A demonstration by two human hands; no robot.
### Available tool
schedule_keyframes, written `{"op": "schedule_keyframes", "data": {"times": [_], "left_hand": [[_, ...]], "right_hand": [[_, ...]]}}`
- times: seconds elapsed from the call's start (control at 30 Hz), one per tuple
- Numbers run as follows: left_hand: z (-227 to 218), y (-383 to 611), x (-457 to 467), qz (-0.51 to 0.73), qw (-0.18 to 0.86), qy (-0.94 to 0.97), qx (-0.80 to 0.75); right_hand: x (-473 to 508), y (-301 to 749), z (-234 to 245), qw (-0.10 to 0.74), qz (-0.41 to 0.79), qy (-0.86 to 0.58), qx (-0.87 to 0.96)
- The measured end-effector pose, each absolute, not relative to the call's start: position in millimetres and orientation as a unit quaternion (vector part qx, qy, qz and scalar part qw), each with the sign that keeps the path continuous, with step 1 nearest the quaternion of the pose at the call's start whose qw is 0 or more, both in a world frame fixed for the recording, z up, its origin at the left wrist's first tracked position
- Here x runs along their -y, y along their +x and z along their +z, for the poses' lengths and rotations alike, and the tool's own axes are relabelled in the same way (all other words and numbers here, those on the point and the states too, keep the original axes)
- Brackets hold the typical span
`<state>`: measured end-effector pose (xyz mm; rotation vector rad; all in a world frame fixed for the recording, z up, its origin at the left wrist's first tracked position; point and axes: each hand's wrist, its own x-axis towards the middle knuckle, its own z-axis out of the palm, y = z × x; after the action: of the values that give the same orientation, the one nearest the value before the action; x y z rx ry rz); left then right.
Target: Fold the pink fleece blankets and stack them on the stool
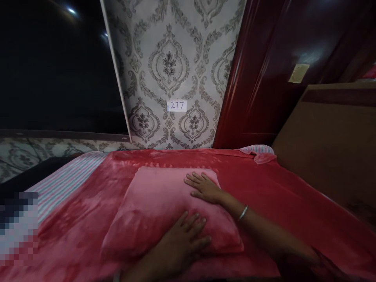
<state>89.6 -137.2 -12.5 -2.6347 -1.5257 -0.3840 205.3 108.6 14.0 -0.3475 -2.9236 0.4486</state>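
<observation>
A pink velvety pillow [155, 203] lies on a red blanket [279, 196] that covers the bed. My left hand [182, 239] rests flat on the pillow's near edge, fingers spread and open. My right hand [204, 187] lies flat on the pillow's far right corner, fingers stretched out, with a silver bangle [243, 213] on the wrist. Neither hand holds anything.
A striped sheet [64, 180] shows at the bed's left side and far right corner. Patterned wallpaper with a "277" label [176, 105] stands behind the bed. A dark red wooden door [264, 78] and a brown board [331, 145] are on the right.
</observation>
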Motion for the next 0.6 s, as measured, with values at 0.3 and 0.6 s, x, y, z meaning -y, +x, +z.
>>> {"op": "schedule_keyframes", "data": {"times": [0.3, 0.6], "left_hand": [[-15.1, 91.7, 138.0, -0.112, 0.048, -0.855, 0.505], [-14.3, 93.2, 140.5, -0.129, 0.076, -0.853, 0.501]], "right_hand": [[-167.7, 185.5, -2.6, 0.086, 0.199, -0.237, 0.947], [-157.6, 186.8, 19.7, 0.027, 0.163, -0.261, 0.951]]}}
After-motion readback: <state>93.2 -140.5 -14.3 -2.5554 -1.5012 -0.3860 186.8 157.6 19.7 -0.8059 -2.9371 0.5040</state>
